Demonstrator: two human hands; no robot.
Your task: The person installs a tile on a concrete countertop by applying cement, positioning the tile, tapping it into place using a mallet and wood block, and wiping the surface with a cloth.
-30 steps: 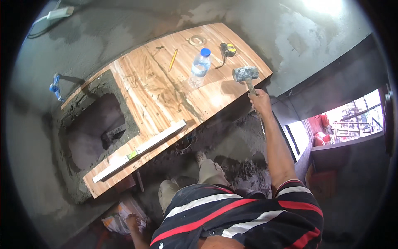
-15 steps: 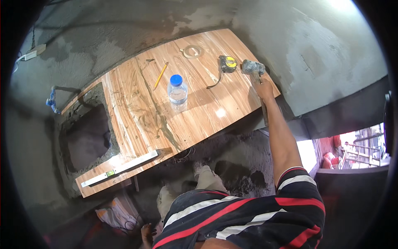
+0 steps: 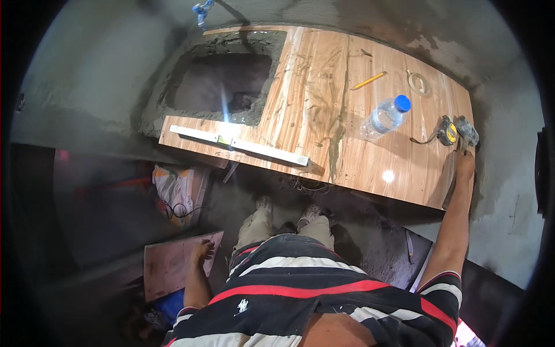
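Note:
My right hand (image 3: 464,165) is closed around the handle of a club hammer (image 3: 467,131) at the right end of the wood-patterned countertop (image 3: 300,115). The hammer's grey head is crusted with cement and lies beside a black and yellow tape measure (image 3: 447,132). Low on the left, my left hand (image 3: 202,250) hangs in front of a pinkish board (image 3: 167,263), its fingers loosely apart and holding nothing I can see. Whether it touches the board is unclear.
On the countertop are a water bottle (image 3: 386,117) with a blue cap, a yellow pencil (image 3: 369,81), a tape roll (image 3: 417,84) and a spirit level (image 3: 266,151) along the front edge. A cement-rimmed cutout (image 3: 222,81) opens at left. A white sack (image 3: 173,188) stands below.
My view has swung left, so the countertop sits further right. My right hand still grips the hammer, its head now close against the tape measure. My left hand has risen in front of the board.

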